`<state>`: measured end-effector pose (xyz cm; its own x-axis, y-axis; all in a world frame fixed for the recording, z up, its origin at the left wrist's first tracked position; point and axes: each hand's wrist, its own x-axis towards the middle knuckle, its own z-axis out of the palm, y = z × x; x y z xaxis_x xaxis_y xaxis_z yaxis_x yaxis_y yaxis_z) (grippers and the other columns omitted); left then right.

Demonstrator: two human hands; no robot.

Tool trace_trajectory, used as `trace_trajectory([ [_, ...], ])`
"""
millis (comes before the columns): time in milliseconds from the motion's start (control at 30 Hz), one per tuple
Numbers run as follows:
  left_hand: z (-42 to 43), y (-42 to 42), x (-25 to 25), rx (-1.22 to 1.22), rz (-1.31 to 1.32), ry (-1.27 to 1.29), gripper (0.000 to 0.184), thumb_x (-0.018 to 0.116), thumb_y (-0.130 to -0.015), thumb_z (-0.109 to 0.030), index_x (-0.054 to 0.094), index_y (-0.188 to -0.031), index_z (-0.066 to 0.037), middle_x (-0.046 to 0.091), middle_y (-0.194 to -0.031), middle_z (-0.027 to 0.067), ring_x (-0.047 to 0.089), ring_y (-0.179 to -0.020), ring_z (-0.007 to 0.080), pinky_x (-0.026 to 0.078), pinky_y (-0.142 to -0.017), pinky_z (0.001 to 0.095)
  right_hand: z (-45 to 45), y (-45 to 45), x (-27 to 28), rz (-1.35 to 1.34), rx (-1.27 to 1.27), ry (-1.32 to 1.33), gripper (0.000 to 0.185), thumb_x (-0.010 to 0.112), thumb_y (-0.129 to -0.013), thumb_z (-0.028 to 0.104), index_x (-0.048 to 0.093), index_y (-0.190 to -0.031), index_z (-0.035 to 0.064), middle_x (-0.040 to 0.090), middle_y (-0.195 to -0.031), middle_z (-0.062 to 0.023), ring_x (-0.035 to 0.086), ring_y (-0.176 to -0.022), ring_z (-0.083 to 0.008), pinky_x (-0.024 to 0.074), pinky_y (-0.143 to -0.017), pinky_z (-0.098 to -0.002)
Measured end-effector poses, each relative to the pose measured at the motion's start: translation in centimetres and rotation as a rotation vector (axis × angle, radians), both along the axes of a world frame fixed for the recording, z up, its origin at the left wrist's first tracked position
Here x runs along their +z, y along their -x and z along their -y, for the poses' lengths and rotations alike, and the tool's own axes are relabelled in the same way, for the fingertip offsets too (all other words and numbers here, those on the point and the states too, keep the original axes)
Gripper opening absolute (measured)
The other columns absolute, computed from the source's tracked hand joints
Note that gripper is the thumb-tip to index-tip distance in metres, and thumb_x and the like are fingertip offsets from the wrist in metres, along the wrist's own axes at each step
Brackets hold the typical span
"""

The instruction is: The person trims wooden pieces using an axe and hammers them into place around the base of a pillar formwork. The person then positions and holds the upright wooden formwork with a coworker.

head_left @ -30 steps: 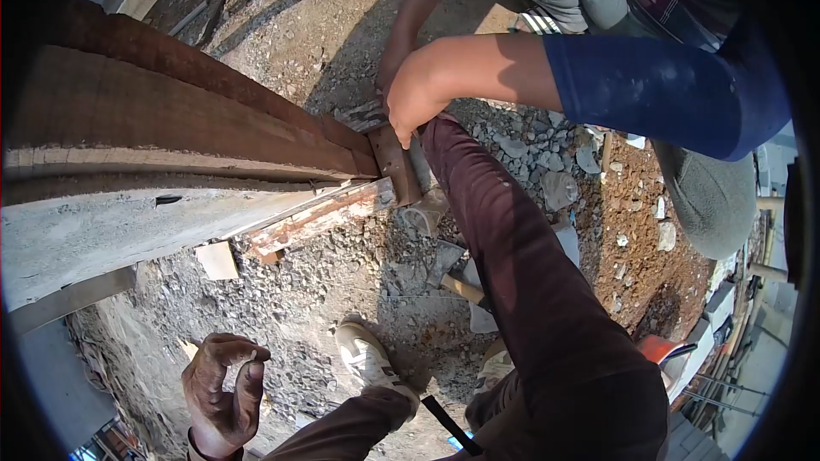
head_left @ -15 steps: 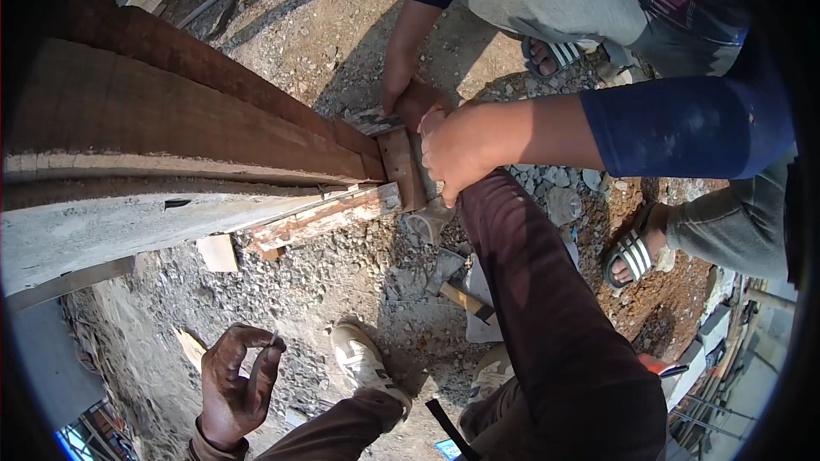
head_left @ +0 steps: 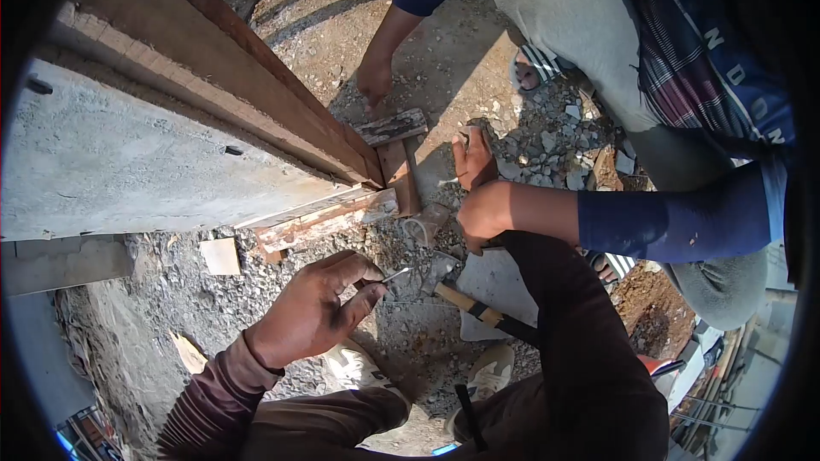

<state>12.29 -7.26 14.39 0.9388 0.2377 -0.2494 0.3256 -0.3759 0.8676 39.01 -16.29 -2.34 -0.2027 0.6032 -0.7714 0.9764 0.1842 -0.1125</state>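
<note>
My left hand (head_left: 320, 307) pinches a thin metal nail (head_left: 395, 275) between thumb and forefinger, above the gravel. My right hand (head_left: 474, 160) has its fingers curled in, just right of a short wood block (head_left: 400, 177) at the post's foot. A small pale tip shows by those fingers; what they hold is unclear. A co-worker's hand (head_left: 487, 213) crosses in front of my right wrist. The co-worker's other hand (head_left: 376, 81) points down beside a weathered wood piece (head_left: 391, 126). A hammer (head_left: 483, 312) lies on the ground between my hands and feet.
Wooden boards (head_left: 231, 68) stand against a grey concrete wall (head_left: 171, 154) on the left. A paint-flaked wood strip (head_left: 329, 220) runs along the wall's base. A clear plastic cup (head_left: 420, 230), a flat slab (head_left: 500, 290) and a square tile piece (head_left: 220, 257) lie on the gravel.
My left hand has moved up and right with the nail. My right hand has drawn away from the wood block. The co-worker's far hand has moved left, and the weathered wood piece is uncovered.
</note>
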Motion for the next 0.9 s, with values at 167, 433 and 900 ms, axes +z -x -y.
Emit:
trace_trajectory([
  [167,1.3,-5.2,-3.2,-0.249,0.064,-0.056,0.014,0.065,-0.089,-0.012,0.064,-0.099,-0.002,0.066,-0.089,0.0182,0.066,-0.084,0.0372,0.052,-0.076,0.0439,4.2,2.5,-2.8,0.179,-0.546,-0.341,0.034,0.070,-0.079,0.038,0.074,-0.101,0.0129,0.070,-0.101,-0.0085,0.068,-0.094,-0.0296,0.0445,-0.089,-0.0494],
  [433,6.0,-0.6,-6.2,-0.273,-0.180,-0.002,0.019,0.064,-0.086,-0.019,0.066,-0.099,-0.006,0.068,-0.088,0.0196,0.068,-0.084,0.0393,0.053,-0.075,0.0479,19.5,15.3,4.4,-0.065,-0.967,-0.562,0.063,0.068,-0.084,0.044,0.052,-0.131,0.0052,0.051,-0.131,-0.0167,0.046,-0.127,-0.0331,0.0295,-0.108,-0.0578],
  [900,10.6,21.6,-3.8,0.070,-0.600,0.108,0.028,0.061,-0.092,-0.030,0.067,-0.102,-0.005,0.070,-0.097,0.0211,0.068,-0.093,0.0384,0.053,-0.081,0.0453,22.7,27.1,8.2,-0.079,-1.615,-0.060,0.044,0.060,-0.093,0.045,0.052,-0.111,0.0055,0.071,-0.096,-0.0192,0.069,-0.091,-0.0403,0.0530,-0.080,-0.0537],
])
